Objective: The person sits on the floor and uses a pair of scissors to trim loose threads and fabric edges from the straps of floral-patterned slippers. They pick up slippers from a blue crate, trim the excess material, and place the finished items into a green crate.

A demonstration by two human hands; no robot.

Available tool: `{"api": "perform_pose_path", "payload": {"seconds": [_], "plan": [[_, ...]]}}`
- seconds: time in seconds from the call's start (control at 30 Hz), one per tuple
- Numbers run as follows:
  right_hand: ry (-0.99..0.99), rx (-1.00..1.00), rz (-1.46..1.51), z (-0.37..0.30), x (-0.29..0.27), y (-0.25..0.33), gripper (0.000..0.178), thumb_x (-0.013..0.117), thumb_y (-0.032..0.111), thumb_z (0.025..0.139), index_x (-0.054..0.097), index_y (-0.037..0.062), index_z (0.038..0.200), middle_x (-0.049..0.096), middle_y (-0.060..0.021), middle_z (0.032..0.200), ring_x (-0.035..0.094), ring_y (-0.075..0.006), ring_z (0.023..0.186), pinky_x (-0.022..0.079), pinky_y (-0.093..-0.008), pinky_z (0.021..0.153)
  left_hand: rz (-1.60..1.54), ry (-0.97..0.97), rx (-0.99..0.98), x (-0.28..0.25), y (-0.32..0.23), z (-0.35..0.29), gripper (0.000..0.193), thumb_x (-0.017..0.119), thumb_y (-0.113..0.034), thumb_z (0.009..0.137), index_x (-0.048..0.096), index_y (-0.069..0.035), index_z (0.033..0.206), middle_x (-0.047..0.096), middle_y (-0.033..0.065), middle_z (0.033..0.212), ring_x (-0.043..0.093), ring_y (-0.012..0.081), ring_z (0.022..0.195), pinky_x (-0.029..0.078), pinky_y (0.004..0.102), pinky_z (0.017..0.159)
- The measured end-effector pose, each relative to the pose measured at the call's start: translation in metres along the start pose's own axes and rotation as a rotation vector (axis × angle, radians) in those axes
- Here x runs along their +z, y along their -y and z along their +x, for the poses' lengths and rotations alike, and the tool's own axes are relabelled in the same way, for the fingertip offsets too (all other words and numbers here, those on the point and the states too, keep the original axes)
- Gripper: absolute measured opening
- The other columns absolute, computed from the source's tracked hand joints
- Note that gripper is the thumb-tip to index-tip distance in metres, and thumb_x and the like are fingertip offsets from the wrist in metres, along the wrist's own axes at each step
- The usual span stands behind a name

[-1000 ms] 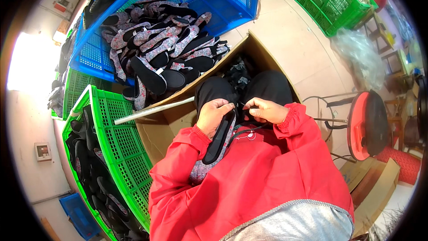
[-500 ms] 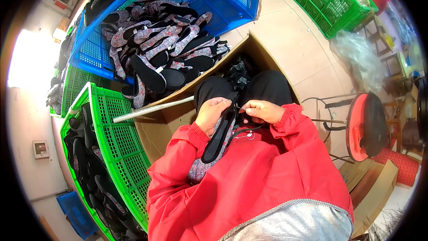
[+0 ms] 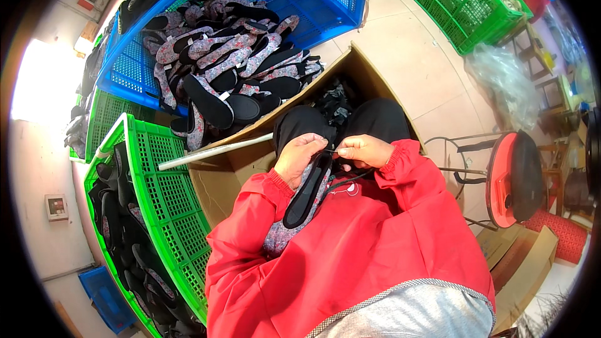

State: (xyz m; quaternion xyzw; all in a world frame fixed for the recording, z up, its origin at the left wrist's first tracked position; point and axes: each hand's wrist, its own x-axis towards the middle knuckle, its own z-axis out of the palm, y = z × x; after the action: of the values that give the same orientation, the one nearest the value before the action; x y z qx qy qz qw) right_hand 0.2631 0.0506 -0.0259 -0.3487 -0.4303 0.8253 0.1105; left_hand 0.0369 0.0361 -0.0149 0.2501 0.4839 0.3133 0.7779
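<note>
Right at the centre lies a long shoe sole [image 3: 307,191], black on its upper face with a grey floral fabric edge showing beneath, tilted so its top end points to 1 o'clock and its bottom end to 7 o'clock across the lap of a red jacket [image 3: 350,256]. The left hand [image 3: 299,158] is closed around the sole's upper end, at 11 o'clock from its middle. The right hand [image 3: 365,150], at 2 o'clock from the sole, has its fingers pinched on a thin dark thread [image 3: 332,150] running between the two hands. Beyond the hands, at 12 o'clock, an open cardboard box [image 3: 375,78] surrounds the black-clad knees. Farther out at 11 o'clock a blue crate [image 3: 325,0] holds a heap of similar floral and black soles [image 3: 231,69]. At 9 o'clock a green crate [image 3: 169,200] carries dark soles. At 3 o'clock stands a red stool [image 3: 501,178].
</note>
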Motion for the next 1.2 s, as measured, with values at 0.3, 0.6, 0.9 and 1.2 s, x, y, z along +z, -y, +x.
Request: {"api": "perform_pose_path", "payload": {"seconds": [0.3, 0.6, 0.9, 1.2], "plan": [[-0.002, 0.034, -0.058, 0.009, 0.003, 0.005, 0.029, 0.055, 0.037, 0.100, 0.063, 0.0090, 0.102, 0.063, 0.0001, 0.073, 0.033, -0.0028, 0.048, 0.025, -0.0203, 0.043, -0.048, 0.030, -0.056, -0.001, -0.003, 0.002, 0.007, 0.059, -0.011, 0.094, 0.061, -0.005, 0.092, 0.065, 0.0041, 0.078, 0.063, 0.0119, 0.067, 0.053, 0.0257, 0.063], [-0.001, 0.059, 0.016, 0.014, 0.000, -0.003, 0.033, 0.054, 0.041, 0.100, 0.063, 0.0091, 0.102, 0.062, -0.0008, 0.072, 0.030, -0.0035, 0.045, 0.021, -0.0213, 0.040, -0.013, 0.001, -0.034, -0.001, -0.003, 0.004, 0.006, 0.059, -0.010, 0.094, 0.061, -0.005, 0.092, 0.066, 0.0049, 0.079, 0.064, 0.0124, 0.068, 0.053, 0.0257, 0.063], [-0.015, 0.033, 0.011, 0.016, 0.002, -0.005, 0.033, 0.055, 0.042, 0.100, 0.063, 0.0097, 0.101, 0.060, 0.0000, 0.070, 0.029, -0.0031, 0.044, 0.020, -0.0212, 0.040, -0.050, 0.013, -0.041, -0.005, 0.002, 0.010, 0.006, 0.059, -0.009, 0.094, 0.060, -0.004, 0.091, 0.066, 0.0071, 0.076, 0.066, 0.0151, 0.066, 0.055, 0.0274, 0.058], [-0.045, -0.023, 0.039, 0.018, 0.003, -0.013, 0.029, 0.056, 0.036, 0.100, 0.063, 0.0079, 0.098, 0.060, -0.0003, 0.069, 0.033, -0.0033, 0.046, 0.022, -0.0213, 0.042, -0.042, -0.007, -0.037, -0.003, 0.001, 0.009, 0.005, 0.059, -0.009, 0.093, 0.060, -0.005, 0.091, 0.065, 0.0059, 0.076, 0.065, 0.0147, 0.064, 0.055, 0.0281, 0.059]]}}
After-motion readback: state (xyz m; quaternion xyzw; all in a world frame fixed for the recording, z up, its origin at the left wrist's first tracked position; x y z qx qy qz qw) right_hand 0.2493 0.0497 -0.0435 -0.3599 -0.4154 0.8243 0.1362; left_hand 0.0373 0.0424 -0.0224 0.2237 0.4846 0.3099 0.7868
